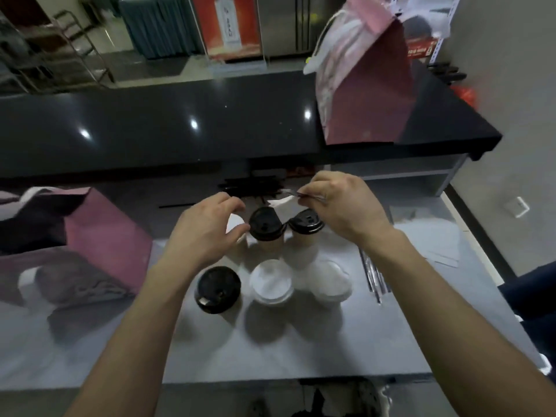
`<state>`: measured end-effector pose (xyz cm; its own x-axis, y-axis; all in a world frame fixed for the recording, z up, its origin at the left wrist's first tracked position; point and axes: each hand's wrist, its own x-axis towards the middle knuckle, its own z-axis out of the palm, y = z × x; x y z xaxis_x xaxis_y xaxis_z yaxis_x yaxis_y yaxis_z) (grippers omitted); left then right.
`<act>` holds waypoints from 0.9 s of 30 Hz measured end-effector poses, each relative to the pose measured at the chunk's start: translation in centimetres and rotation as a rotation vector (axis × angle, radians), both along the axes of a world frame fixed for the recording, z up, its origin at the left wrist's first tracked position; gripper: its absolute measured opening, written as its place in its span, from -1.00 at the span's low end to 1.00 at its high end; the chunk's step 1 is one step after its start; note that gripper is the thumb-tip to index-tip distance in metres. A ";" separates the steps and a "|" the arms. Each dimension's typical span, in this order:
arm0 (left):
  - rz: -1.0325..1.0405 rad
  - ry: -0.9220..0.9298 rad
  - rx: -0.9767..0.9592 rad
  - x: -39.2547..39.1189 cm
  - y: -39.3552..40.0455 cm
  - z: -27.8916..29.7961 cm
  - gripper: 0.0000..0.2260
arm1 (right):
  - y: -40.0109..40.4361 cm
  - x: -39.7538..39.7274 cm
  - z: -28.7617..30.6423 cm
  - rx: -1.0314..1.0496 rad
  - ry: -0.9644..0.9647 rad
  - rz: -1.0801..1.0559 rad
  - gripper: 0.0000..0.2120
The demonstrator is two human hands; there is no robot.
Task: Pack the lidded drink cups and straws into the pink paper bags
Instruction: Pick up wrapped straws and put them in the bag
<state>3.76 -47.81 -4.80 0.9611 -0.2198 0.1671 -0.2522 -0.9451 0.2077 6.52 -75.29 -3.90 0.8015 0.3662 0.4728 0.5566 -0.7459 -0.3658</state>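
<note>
R hand [340,206] was raised over the far cups, fingers pinched together on a thin wrapped straw [310,196]; a white paper napkin [284,207] hung at the same pinch, though blur made it unclear whether the fingers held it too. L hand [207,233] hovered just left of the cups, fingers and thumb curled but apart, gripping nothing; whether the fingertips touched the white item [234,225] beside them couldn't be told.

Directly below the hands, two black-lidded cups [266,225] stood side by side, touching or nearly so. Nearer, a row of three: one black-lidded cup [218,288] at left, two white-lidded cups [272,281] to its right, all upright on the grey worktop [301,350].

Spare wrapped straws [374,275] lay near the R forearm on the worktop. Black straws [249,188] lay in a loose pile at the far edge, under the counter lip.

One pink paper bag [99,236] lay on its side at left, mouth toward the near-left. A second pink bag [364,85] stood upright on the black counter [180,121], far right, handles up.
</note>
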 end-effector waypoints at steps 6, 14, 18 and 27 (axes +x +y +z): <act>-0.044 -0.003 0.084 -2.1 9.1 1.8 -0.66 | 8.3 -2.8 1.0 -0.052 -0.046 -0.072 -0.82; -0.018 -0.025 0.109 -6.5 18.1 4.9 -0.66 | 16.8 -4.7 3.2 -0.108 -0.040 -0.009 -0.79; 0.109 -0.082 0.082 -9.4 23.5 6.3 -0.72 | 21.7 -5.0 4.6 -0.098 -0.076 0.125 -0.79; 0.185 -0.171 0.060 -9.6 36.6 6.7 -0.86 | 33.7 -4.9 9.5 0.039 -0.215 0.213 -0.85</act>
